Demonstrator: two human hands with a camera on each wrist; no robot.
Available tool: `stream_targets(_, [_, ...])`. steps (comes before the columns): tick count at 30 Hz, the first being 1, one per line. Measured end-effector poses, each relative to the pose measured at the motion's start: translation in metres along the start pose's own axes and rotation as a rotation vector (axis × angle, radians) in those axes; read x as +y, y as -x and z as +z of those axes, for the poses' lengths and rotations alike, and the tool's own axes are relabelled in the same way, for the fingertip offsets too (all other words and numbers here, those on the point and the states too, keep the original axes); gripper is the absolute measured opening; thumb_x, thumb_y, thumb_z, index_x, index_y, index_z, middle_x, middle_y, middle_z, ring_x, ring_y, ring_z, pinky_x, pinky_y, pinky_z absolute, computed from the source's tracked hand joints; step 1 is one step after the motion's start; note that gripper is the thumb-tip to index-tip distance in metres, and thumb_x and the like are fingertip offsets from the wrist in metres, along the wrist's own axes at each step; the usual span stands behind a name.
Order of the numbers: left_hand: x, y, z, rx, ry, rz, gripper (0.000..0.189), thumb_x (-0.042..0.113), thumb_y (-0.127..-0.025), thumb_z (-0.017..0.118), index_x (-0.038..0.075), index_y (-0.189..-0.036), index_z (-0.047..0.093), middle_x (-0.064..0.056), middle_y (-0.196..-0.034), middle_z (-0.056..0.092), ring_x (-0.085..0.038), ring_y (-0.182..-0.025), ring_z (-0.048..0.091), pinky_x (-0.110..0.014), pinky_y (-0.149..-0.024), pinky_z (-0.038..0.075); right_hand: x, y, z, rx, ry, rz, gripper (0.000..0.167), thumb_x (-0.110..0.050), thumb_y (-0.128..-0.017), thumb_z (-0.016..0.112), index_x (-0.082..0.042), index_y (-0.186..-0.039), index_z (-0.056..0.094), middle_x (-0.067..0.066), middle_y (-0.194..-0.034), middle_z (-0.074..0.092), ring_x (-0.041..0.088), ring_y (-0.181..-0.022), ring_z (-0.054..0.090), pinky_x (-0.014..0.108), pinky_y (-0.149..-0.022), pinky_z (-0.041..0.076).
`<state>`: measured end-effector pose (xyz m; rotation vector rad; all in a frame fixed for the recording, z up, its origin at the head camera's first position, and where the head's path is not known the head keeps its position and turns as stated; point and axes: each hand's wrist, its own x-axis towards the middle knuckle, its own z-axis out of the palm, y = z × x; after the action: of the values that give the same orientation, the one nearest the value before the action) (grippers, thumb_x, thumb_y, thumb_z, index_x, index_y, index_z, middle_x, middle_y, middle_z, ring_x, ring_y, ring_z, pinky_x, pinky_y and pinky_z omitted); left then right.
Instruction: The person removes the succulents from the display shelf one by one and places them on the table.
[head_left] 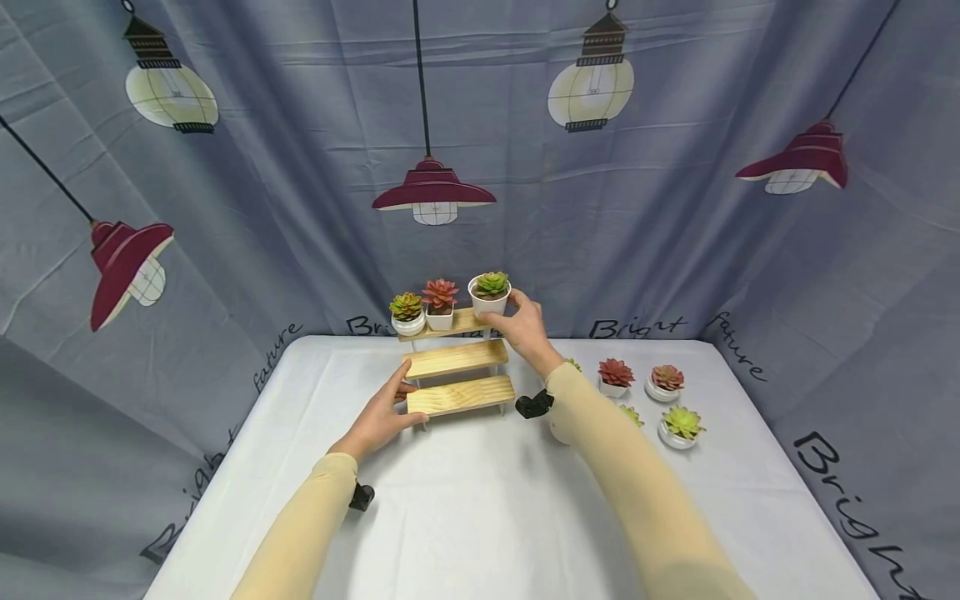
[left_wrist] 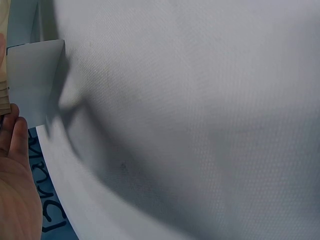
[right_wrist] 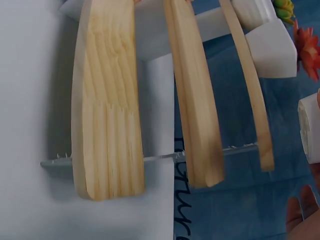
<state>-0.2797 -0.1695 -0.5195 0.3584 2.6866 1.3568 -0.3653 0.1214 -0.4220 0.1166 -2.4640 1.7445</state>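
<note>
A three-tier wooden plant stand (head_left: 457,358) with pale legs stands toward the back of the white table. My right hand (head_left: 527,333) pinches a white pot (head_left: 491,307) holding a green succulent (head_left: 492,285), over the right end of the top shelf. A gap shows between this pot and the shelf in the right wrist view. On that shelf's left part sit a yellow-green succulent (head_left: 407,307) in a round pot and a red succulent (head_left: 440,293) in a square pot. My left hand (head_left: 381,417) grips the stand's left end, thumb at the front edge of the bottom shelf (head_left: 461,396).
Right of the stand, more potted succulents stand on the table (head_left: 465,517): a red one (head_left: 616,375), a pinkish one (head_left: 667,379) and a light green one (head_left: 682,423). Others are partly hidden by my right forearm. A grey-blue curtain (head_left: 510,108) hangs close behind the stand.
</note>
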Motion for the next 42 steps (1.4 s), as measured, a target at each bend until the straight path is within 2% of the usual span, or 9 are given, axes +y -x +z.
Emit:
stream_targets(7, [0.001, 0.0, -0.001, -0.002, 0.005, -0.001, 0.113, 0.029, -0.084, 0.087, 0.032, -0.166, 0.009, -0.014, -0.144, 0.053, -0.036, -0.135, 0.049, -0.053, -0.116, 0.038, -0.006, 0.012, -0.012, -0.047, -0.039, -0.026, 0.071, -0.033, -0.088, 0.082, -0.008, -0.147, 0.05, 0.01, -0.136, 0.056, 0.028, -0.126, 0.052, 0.05, -0.106, 0.047])
stream_targets(18, [0.003, 0.0, -0.001, -0.011, 0.01, -0.001, 0.112, 0.03, -0.085, 0.087, 0.031, -0.166, 0.009, -0.015, -0.146, 0.053, -0.037, -0.135, 0.049, -0.055, -0.116, 0.038, -0.005, 0.028, -0.028, -0.066, -0.036, -0.043, 0.067, -0.028, -0.087, 0.083, -0.008, -0.144, 0.054, 0.011, -0.131, 0.059, 0.028, -0.122, 0.055, 0.045, -0.106, 0.048])
stream_targets(28, [-0.001, -0.001, -0.001, -0.015, 0.001, 0.012, 0.113, 0.033, -0.085, 0.086, 0.031, -0.167, 0.008, -0.016, -0.146, 0.052, -0.038, -0.134, 0.05, -0.055, -0.115, 0.039, -0.004, 0.052, -0.041, -0.085, -0.069, -0.043, 0.069, -0.021, -0.086, 0.085, -0.006, -0.145, 0.051, 0.013, -0.131, 0.06, 0.029, -0.123, 0.058, 0.044, -0.104, 0.051])
stream_targets(36, [-0.002, -0.001, 0.0, -0.019, 0.004, 0.015, 0.113, 0.03, -0.086, 0.086, 0.03, -0.167, 0.008, -0.017, -0.146, 0.052, -0.038, -0.134, 0.05, -0.054, -0.115, 0.039, 0.006, 0.075, -0.053, -0.125, 0.023, -0.022, 0.074, -0.029, -0.085, 0.085, -0.012, -0.148, 0.051, 0.01, -0.132, 0.059, 0.027, -0.126, 0.051, 0.046, -0.11, 0.042])
stream_targets(40, [-0.001, -0.001, 0.0, -0.019, -0.002, 0.019, 0.112, 0.029, -0.086, 0.086, 0.029, -0.167, 0.008, -0.017, -0.146, 0.052, -0.038, -0.134, 0.049, -0.055, -0.115, 0.039, 0.013, 0.088, -0.059, -0.143, 0.065, -0.009, 0.075, -0.035, -0.083, 0.086, -0.014, -0.147, 0.053, 0.008, -0.132, 0.057, 0.027, -0.125, 0.05, 0.047, -0.108, 0.043])
stream_targets(42, [-0.001, -0.001, -0.001, -0.016, -0.004, 0.023, 0.112, 0.029, -0.086, 0.085, 0.028, -0.167, 0.008, -0.017, -0.146, 0.052, -0.039, -0.134, 0.05, -0.056, -0.115, 0.039, 0.015, 0.095, -0.063, -0.152, 0.072, 0.007, 0.076, -0.038, -0.083, 0.087, -0.016, -0.148, 0.053, 0.008, -0.134, 0.055, 0.032, -0.127, 0.049, 0.05, -0.106, 0.044])
